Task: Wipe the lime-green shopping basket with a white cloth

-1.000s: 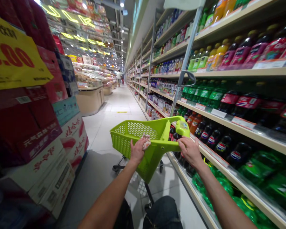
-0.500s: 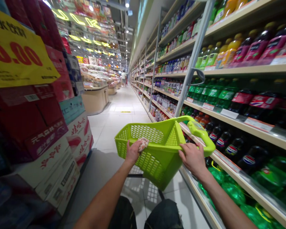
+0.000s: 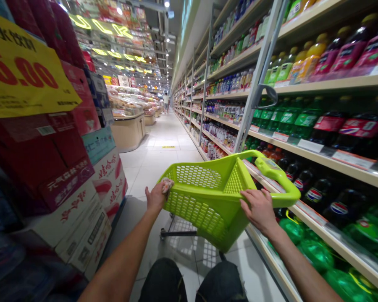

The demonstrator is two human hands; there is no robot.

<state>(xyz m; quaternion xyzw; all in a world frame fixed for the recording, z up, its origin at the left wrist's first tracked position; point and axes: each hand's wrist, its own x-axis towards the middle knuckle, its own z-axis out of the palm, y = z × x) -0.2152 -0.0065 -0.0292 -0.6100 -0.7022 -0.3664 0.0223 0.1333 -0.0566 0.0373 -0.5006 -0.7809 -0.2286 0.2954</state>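
Note:
A bright green plastic shopping cart (image 3: 214, 194) stands turned sideways in front of me, with its handle at the right. My left hand (image 3: 156, 198) is closed on a crumpled, pale patterned cloth (image 3: 167, 186), which touches the cart's rim at the far left corner. At the right end of the near rim, my right hand (image 3: 258, 209) grips the edge with its fingers over the top. The inside floor of the basket is hidden behind its near wall.
Shelves of drink bottles (image 3: 305, 119) run along the right, close to the cart handle. Stacked cartons (image 3: 72, 209) with a yellow price sign (image 3: 28, 71) rise at the left. A tiled aisle (image 3: 154, 161) leads forward past display counters (image 3: 129, 133); a person (image 3: 166, 102) is far off.
My left hand has slid the cloth leftward along the near rim to the cart's left corner. The cart appears slightly farther right in view, and my right hand stays on the rim.

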